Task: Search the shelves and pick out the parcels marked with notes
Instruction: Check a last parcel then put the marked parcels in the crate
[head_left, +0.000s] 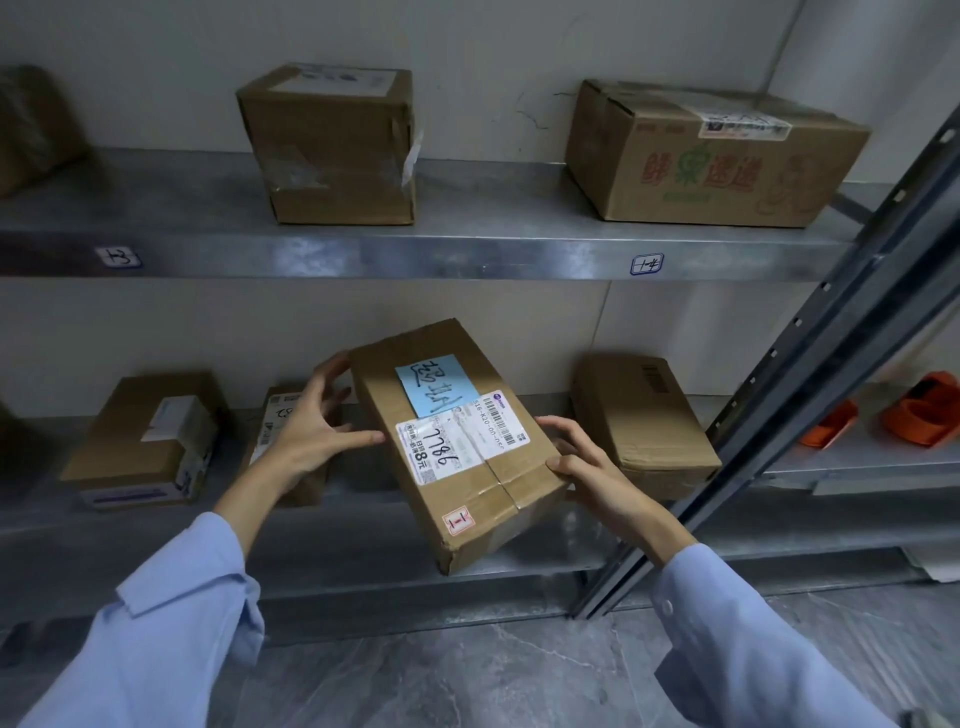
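The long grey metal lower shelf (363, 525) carries the work. Over its front edge, tipped up towards the camera, is the oblong brown cardboard parcel (483, 493). Its long axis runs from the shelf's back wall out past the front lip, with the near end skewed slightly right. I cannot tell whether the far end rests on the shelf.

The right hand (597, 467) grips the near right corner, while the left hand (311, 431) has its fingers spread, only touching the left side. With one real hold, the parcel could pivot and drop off the shelf. The blue paper note (434, 384) on the top face, towards the far end, could peel if rubbed.
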